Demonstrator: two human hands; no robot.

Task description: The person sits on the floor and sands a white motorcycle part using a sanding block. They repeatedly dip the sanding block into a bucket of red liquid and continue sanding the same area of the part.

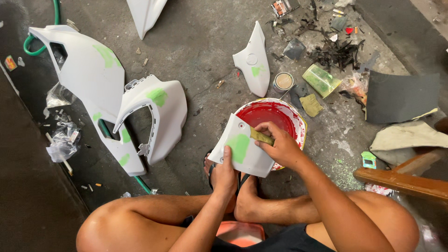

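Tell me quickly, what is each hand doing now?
Left hand: closed, holding the white panel.
Right hand: closed, pressing a pad on the panel.

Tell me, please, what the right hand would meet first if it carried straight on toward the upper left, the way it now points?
The right hand already presses a small yellowish piece onto the white panel; sliding on, it would probably cross the green patch first.

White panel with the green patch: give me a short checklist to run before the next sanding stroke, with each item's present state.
1. Left hand grips the white panel at its lower edge: ok.
2. Right hand presses the sanding pad: ok.
3. Pad beside the green patch: ok.
4. Red bucket under the panel: ok.
5. Water in bucket: cannot tell.
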